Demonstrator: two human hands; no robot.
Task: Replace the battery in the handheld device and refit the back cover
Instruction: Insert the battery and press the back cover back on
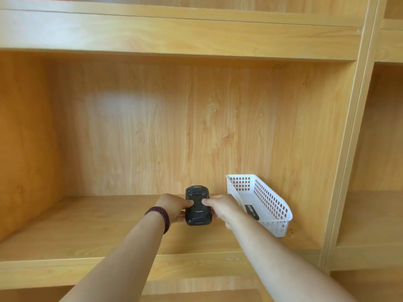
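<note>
A black handheld device (198, 211) is held back side up over the wooden shelf (87, 227), its dark back cover with a small logo facing me. My left hand (173, 207) grips its left edge, thumb pressed on the cover. My right hand (220, 207) grips the right edge, thumb also on the cover. A flat black battery (251, 212) lies inside the white basket (272, 199) to the right.
The white perforated plastic basket stands at the right end of the shelf, against the side panel. A beaded bracelet (160, 215) is on my left wrist. Wooden shelf compartments surround the spot, with another bay (375, 149) to the right.
</note>
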